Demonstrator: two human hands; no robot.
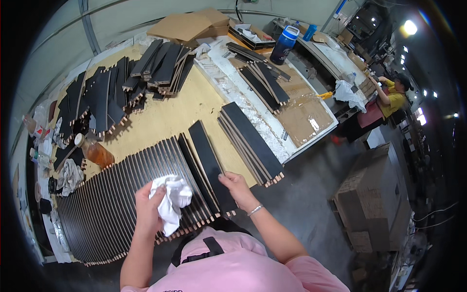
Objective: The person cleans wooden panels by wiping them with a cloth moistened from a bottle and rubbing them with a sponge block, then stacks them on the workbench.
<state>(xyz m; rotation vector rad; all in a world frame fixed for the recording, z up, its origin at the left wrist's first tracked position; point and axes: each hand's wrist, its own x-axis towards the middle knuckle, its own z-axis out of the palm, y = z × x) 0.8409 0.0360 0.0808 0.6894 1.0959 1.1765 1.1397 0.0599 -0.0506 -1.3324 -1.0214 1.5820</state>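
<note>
My left hand [150, 207] is closed round a crumpled white cloth [173, 197], held above a long row of dark boards standing on edge [121, 204]. With my right hand [238, 191] I grip the right edge of a black board [206, 158], tilted so its broad face shows. Light wooden dowel pegs stick out of its near end. Just left of it, a couple of dark boards [192, 165] lean by the end of the row. To the right lies a stack of black boards [250, 141] with pegs at the near end.
Loose piles of black boards [163, 63] cover the far side of the table [194, 104]. A bottle of amber liquid [97, 152] stands behind the row. A blue flask [284, 46] is at the back. Cardboard boxes [372, 194] sit right; a co-worker [389, 100] stands beyond.
</note>
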